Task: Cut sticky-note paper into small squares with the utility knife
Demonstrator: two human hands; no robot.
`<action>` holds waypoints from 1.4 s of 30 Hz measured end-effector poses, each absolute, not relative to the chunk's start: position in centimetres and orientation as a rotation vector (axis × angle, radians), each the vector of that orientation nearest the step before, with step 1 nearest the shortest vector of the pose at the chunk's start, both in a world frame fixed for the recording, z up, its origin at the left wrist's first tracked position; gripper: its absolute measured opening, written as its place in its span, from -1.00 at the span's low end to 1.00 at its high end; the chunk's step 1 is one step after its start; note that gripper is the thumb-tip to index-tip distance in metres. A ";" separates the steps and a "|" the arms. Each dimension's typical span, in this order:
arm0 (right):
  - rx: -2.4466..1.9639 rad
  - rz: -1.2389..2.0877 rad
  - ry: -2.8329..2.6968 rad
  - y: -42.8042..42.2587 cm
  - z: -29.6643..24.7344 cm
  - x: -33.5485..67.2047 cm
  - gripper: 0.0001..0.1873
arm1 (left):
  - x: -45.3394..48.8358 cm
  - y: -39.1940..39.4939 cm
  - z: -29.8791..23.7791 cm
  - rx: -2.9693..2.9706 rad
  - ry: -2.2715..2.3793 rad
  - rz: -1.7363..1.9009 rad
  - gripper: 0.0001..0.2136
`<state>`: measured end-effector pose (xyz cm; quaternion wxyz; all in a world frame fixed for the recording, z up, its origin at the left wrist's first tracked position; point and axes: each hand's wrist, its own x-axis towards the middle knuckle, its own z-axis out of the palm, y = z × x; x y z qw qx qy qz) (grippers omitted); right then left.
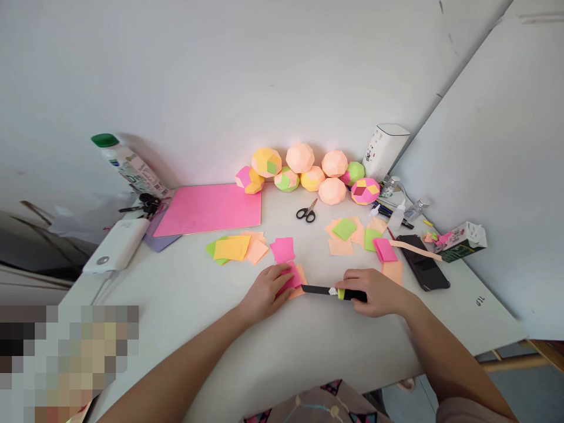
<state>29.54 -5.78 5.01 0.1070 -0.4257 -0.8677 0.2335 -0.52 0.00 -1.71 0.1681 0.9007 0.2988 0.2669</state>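
Note:
My left hand (268, 289) holds down a pink paper square (289, 278), thumb below and fingers above it. Peach paper (300, 290) sticks out from under the pink one. In my right hand (372, 292) is a utility knife with a black blade (318, 289) and a yellow-and-black handle. The blade points left, its tip at the right edge of the papers under my left hand. Just above lies another pink paper piece (282, 250). Yellow papers (232, 248) are to the left, over green and peach ones.
Faceted paper balls (300, 158) line the wall. Scissors (306, 212) lie mid-table beside a pink board (211, 209). To the right are green paper (344, 228), a glue bottle (397, 215), a phone (425, 264) and a small carton (463, 241). A white power bank (117, 247) stands left.

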 end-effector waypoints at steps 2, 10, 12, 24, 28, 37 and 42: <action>-1.253 0.713 -2.559 -5.8 5.1 29.5 -0.45 | -0.5 0.0 -1.7 2.563 0.850 0.779 -0.79; -1.239 0.718 -2.619 -5.8 4.9 29.2 -0.44 | -0.4 -0.1 -1.7 2.589 0.848 0.776 -0.79; -1.250 0.699 -2.618 -5.8 4.8 29.2 -0.45 | -0.4 -0.2 -1.7 2.594 0.858 0.763 -0.77; -1.234 0.603 -2.587 -5.7 4.4 29.1 -0.46 | -0.1 -0.5 -1.4 2.698 1.039 0.788 -0.80; -1.231 0.604 -2.579 -5.7 4.4 29.1 -0.47 | -0.3 -0.3 -1.4 2.682 1.021 0.775 -0.80; -1.177 0.573 -2.526 -5.7 4.4 29.1 -0.47 | -0.5 -0.2 -1.4 2.630 1.025 0.710 -0.72; -1.168 0.556 -2.514 -5.7 4.4 29.1 -0.47 | -0.5 -0.1 -0.9 2.565 1.012 0.682 -0.72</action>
